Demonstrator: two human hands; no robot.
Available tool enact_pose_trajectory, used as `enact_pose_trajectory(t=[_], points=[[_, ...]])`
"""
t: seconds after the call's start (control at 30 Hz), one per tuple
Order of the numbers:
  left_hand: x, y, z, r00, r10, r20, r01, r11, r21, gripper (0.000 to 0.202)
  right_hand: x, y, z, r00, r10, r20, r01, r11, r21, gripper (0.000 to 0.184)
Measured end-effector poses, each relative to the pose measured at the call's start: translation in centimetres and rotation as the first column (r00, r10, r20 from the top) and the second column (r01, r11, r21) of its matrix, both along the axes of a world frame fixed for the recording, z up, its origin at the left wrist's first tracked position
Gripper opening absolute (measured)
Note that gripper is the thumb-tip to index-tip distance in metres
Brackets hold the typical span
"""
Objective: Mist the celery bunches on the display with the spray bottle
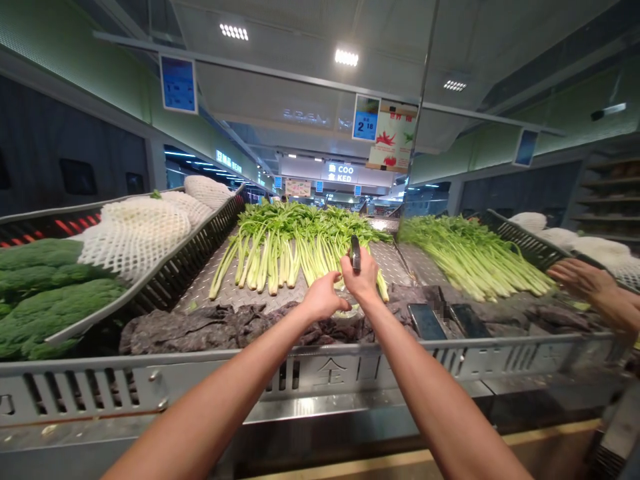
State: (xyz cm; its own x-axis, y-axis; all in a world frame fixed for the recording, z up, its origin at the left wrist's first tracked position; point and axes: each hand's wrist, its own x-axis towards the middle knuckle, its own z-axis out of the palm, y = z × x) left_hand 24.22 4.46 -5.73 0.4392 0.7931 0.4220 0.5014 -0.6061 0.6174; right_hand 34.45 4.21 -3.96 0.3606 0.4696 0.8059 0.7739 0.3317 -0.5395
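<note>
I stand at a metal produce display [350, 373] in a shop. My right hand [361, 277] is closed round a small dark tool, perhaps a knife, held upright above the celery. My left hand [324, 299] is closed beside it, fingers pinched at the stalk ends of a celery bunch [280, 250]. The celery lies in rows on a ridged metal tray, leaves pointing away from me. Dark damp cloths [220, 327] lie along the tray's front edge under both hands.
A second celery pile [470, 257] lies to the right. Another person's hand [595, 287] reaches in at the right edge. Two phones [445, 321] rest on the cloth. Broccoli [45, 293] and net-wrapped produce [145, 230] fill the left bins. Price signs hang overhead.
</note>
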Motion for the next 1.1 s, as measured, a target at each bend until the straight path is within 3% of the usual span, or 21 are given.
enact_pose_trajectory(t=[0.53, 0.83, 1.1], points=[[0.9, 0.0, 0.0, 1.000, -0.002, 0.013, 0.002, 1.000, 0.005, 0.067, 0.9, -0.2, -0.1, 0.999, -0.027, -0.021, 0.028, 0.999, 0.017, 0.020], [2.1, 0.6, -1.7, 0.999, -0.036, 0.000, 0.036, 0.999, -0.028, 0.071, 2.4, 0.0, -1.8, 0.994, -0.081, -0.068, 0.079, 0.996, -0.030, 0.022], [2.1, 2.1, -4.0, 0.991, -0.003, 0.130, 0.003, 1.000, -0.003, 0.077, 2.4, 1.4, -2.7, 0.993, -0.069, -0.099, 0.070, 0.998, 0.005, 0.028]])
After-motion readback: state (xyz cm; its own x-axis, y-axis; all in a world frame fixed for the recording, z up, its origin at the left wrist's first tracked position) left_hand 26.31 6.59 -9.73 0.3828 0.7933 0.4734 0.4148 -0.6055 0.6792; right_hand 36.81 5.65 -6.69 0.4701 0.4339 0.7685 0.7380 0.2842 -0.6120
